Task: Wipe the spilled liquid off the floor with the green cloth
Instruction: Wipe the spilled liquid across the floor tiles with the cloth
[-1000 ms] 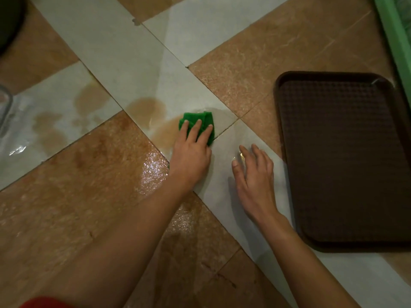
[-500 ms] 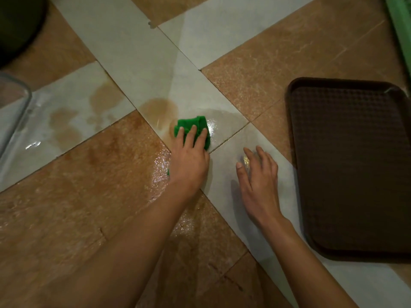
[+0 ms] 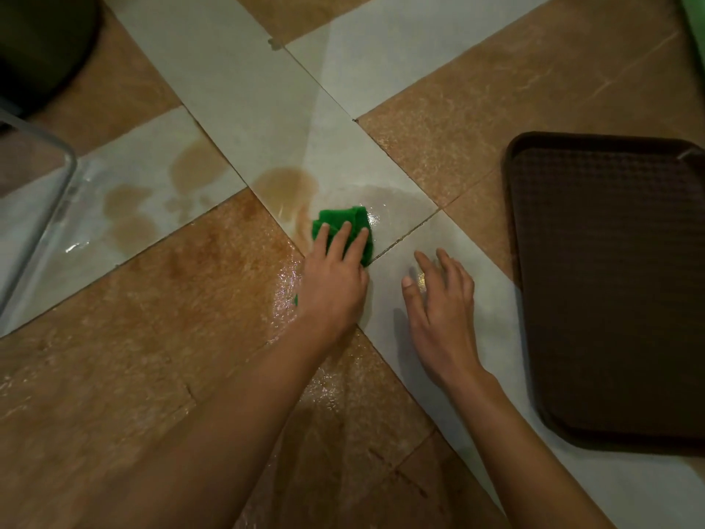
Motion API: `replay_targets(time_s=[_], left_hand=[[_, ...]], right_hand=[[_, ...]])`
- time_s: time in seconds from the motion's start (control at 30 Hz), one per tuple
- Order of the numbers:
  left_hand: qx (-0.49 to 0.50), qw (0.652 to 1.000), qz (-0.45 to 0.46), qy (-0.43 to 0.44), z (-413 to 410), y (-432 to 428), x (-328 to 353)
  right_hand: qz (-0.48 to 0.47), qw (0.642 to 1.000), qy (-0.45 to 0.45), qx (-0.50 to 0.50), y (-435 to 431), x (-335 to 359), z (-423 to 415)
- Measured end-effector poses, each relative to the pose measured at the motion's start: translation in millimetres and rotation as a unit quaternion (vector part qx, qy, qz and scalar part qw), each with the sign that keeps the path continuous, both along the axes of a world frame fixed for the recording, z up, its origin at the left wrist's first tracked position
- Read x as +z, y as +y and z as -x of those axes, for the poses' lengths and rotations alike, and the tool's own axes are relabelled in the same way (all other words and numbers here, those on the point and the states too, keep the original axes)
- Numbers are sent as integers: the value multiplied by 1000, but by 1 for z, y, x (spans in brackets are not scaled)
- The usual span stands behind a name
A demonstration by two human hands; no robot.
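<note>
I am pressing the green cloth (image 3: 340,220) flat with the straight fingers of my left hand (image 3: 335,286) at the edge of the brown spill (image 3: 286,185) on the floor (image 3: 229,89), spreading my open right hand (image 3: 438,305) just beside it, likely to brace.

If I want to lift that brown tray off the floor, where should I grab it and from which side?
Probably the raised rim along the left long edge of the brown tray, coming from the left, the side nearest the right hand. The tray lies flat on the floor, so only that upturned lip offers fingers a hold.
</note>
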State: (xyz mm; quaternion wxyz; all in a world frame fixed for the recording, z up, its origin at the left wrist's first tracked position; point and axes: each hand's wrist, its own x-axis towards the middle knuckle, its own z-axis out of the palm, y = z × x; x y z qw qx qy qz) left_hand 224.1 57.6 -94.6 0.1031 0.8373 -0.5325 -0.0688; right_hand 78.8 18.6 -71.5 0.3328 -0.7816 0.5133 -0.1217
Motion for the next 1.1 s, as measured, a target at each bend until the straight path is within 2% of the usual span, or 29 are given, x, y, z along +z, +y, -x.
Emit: replay_targets(time_s=[0.13,0.37,0.57,0.77,0.83,1.0,1.1], left_hand=[[-43,999,-9,-12,-18,-10,0],[90,996,2,26,-22,6,4],[-51,998,-24,-3,-16,6,3],[31,999,-9,21,-25,6,5],[-11,1000,-6,2,-10,15,5],[-149,988,-30,34,2,-19,-7],[-75,996,-24,41,-12,-50,-4]], right_hand=[[1,1000,11,10,4,-1,-2],[-9,999,40,27,1,2,-7],[28,991,123,52,-1,0,-9],[54,989,124,57,0,-1,-8],[63,991,109,48,-2,0,-7],[67,994,85,15,-7,1,-2],[60,996,68,3,-8,3,3]])
